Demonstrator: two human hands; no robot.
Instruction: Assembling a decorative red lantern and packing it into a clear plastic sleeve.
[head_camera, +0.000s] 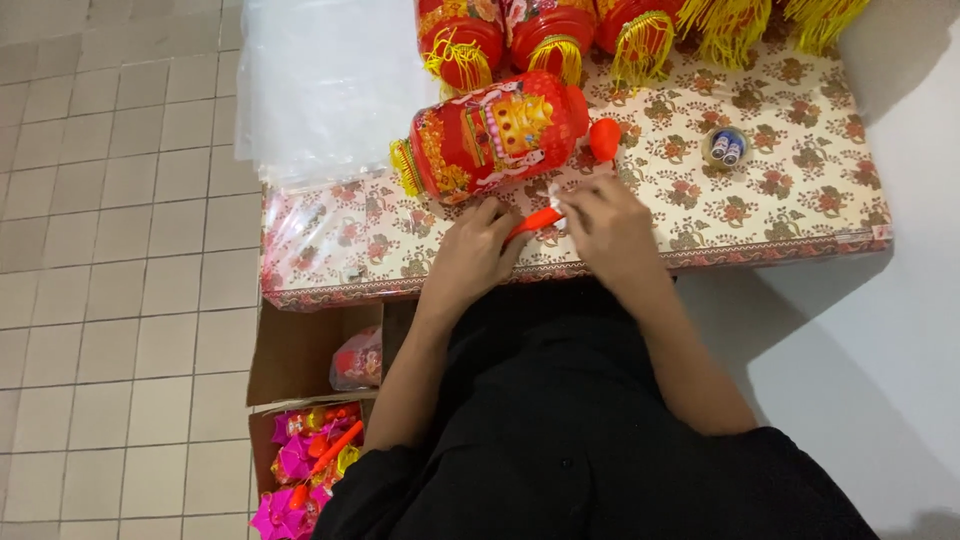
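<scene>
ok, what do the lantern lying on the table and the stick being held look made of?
Red and gold barrel-shaped lantern: probably printed plastic film or coated paper, given the glossy sheen; yellow thread-like fringe. Orange stick, held by left hand and right hand: smooth and uniform, likely moulded plastic.

We see a lantern (490, 137) lying on its side on the surface (780, 200), more lanterns (545, 35) behind it, a small dish (724, 148) to its right, and boxes (305, 420) on the floor (120, 300) below left.
</scene>
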